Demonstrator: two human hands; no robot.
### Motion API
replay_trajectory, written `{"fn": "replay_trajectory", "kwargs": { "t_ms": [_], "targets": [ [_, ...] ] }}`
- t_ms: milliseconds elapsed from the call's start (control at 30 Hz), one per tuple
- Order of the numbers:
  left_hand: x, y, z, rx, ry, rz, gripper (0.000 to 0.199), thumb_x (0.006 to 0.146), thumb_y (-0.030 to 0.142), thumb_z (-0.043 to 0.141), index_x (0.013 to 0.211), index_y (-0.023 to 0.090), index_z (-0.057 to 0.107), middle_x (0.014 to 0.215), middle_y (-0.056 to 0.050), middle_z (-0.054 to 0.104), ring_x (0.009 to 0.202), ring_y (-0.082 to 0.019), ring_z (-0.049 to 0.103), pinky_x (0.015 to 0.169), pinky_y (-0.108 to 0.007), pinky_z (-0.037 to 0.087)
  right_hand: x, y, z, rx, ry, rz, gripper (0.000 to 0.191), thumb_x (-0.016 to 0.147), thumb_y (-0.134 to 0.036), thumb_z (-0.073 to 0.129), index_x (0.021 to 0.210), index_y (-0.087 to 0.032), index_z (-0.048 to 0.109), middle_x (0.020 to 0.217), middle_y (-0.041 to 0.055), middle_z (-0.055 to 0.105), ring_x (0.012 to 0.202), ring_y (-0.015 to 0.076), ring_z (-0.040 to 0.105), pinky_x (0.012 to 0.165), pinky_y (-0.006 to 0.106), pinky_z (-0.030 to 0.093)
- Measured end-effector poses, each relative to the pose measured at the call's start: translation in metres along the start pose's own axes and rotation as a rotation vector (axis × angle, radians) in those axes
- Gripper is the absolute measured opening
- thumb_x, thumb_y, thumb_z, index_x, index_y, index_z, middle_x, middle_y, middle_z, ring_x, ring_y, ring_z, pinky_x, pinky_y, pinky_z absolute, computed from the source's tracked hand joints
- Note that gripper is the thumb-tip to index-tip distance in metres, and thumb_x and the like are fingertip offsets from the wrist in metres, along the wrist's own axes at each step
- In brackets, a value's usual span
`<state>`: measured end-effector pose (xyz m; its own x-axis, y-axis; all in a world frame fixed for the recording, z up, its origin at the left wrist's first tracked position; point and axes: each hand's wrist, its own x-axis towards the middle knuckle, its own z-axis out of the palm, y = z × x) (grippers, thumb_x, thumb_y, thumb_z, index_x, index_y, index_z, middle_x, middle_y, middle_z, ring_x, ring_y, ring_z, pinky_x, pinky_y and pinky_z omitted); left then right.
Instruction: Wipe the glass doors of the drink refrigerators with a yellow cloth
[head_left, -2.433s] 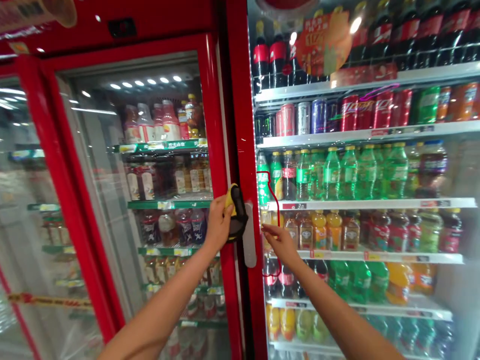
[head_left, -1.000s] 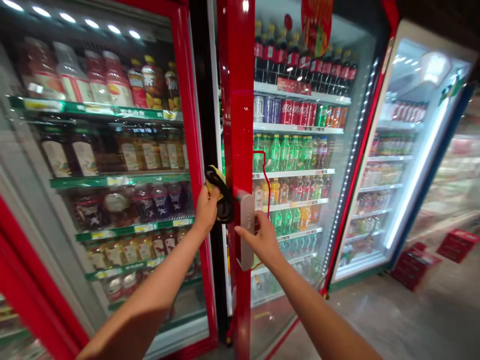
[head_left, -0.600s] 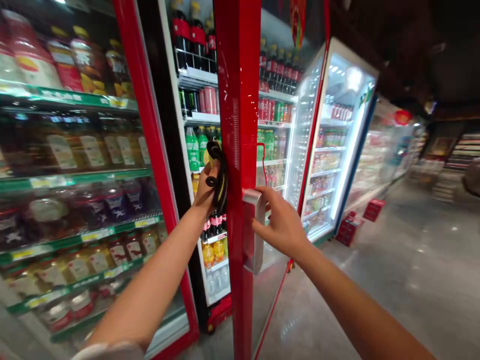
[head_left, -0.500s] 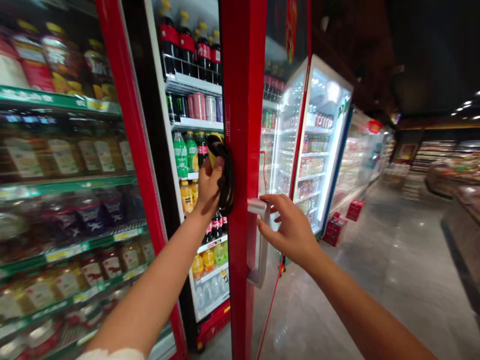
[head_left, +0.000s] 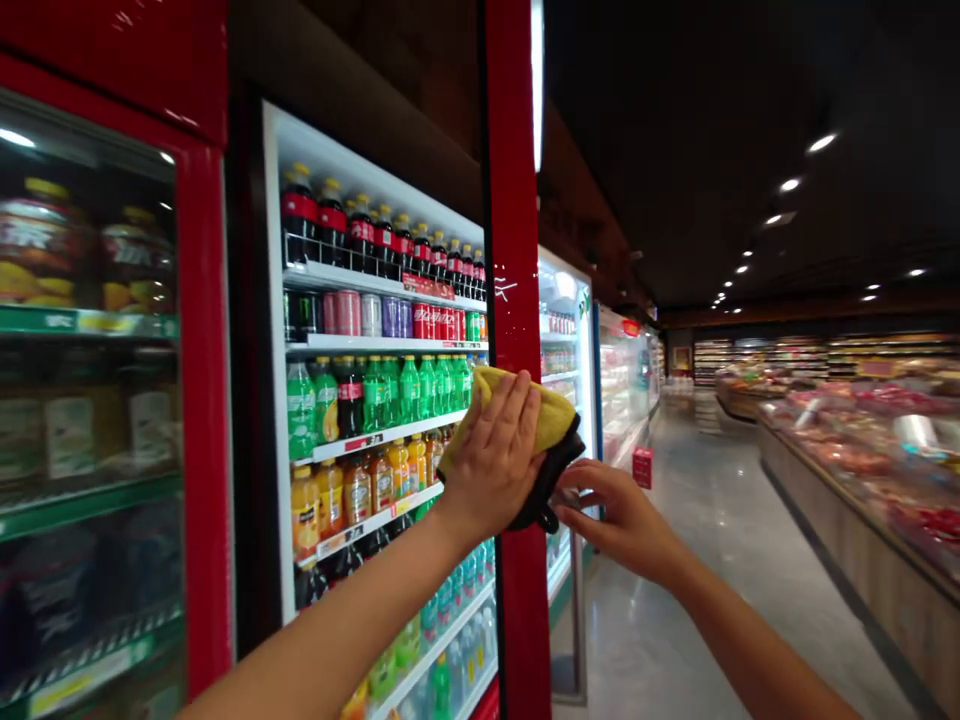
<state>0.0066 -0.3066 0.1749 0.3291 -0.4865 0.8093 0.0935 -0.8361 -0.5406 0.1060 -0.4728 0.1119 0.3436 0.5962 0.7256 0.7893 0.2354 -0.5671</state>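
Observation:
My left hand [head_left: 501, 450] lies with fingers stretched out over a yellow and black cleaning cloth [head_left: 556, 408], holding it against the red door frame [head_left: 517, 330] of a drinks fridge. The cloth is bunched over the frame, its dark side and a small loop hanging at the lower right. On the far side of the frame, my right hand [head_left: 619, 515] has its fingers and thumb closed about the top of the door handle [head_left: 571, 497], which the cloth partly hides. The door stands open, edge toward me.
Left of the door, the open fridge [head_left: 274, 300] holds shelves of bottles and cans. Another red-framed fridge [head_left: 204, 400] stands nearest on the left. To the right runs a grey floor aisle [head_left: 675, 590], with a long display counter [head_left: 847, 490] and a red box [head_left: 642, 467].
My left hand has moved from pinching the bunched cloth beside the frame to pressing it flat on the frame. My right hand stays at the handle. The door is turned, showing more shelves.

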Motion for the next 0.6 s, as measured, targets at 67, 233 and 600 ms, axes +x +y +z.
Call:
{"fn": "replay_trajectory", "kwargs": {
  "t_ms": [67,233,600],
  "targets": [
    [0.018,-0.01,-0.001,0.03,0.004,0.015,0.072,0.103,0.03,0.041,0.162,0.007,0.008,0.166,-0.017,0.029,0.157,-0.027,0.017,0.129,-0.047,0.022,0.0,-0.002,0.001,-0.036,0.023,0.01,0.015,0.087,-0.034,0.067,0.096,-0.022,0.07,0.091,0.0047,0.063,0.082,0.0173,0.064,0.069,0.029,0.058],
    [0.08,-0.045,-0.004,0.047,0.004,-0.007,0.063,0.102,0.031,0.037,0.158,0.004,0.026,0.166,-0.019,0.028,0.156,-0.029,0.019,0.129,-0.049,0.02,0.0,-0.008,0.014,-0.156,0.095,0.005,0.022,0.091,-0.045,0.064,0.092,-0.023,0.066,0.091,0.0035,0.061,0.082,0.0174,0.061,0.068,0.028,0.051],
    [0.253,-0.131,-0.029,-0.006,0.122,-0.153,0.057,0.096,0.03,0.044,0.148,0.007,0.048,0.159,-0.02,0.041,0.152,-0.035,0.028,0.128,-0.054,0.012,0.004,0.0,0.045,-0.234,0.263,0.007,0.022,0.096,-0.043,0.053,0.086,-0.025,0.062,0.086,0.0022,0.059,0.076,0.0184,0.058,0.066,0.03,0.046]
  ]
}}
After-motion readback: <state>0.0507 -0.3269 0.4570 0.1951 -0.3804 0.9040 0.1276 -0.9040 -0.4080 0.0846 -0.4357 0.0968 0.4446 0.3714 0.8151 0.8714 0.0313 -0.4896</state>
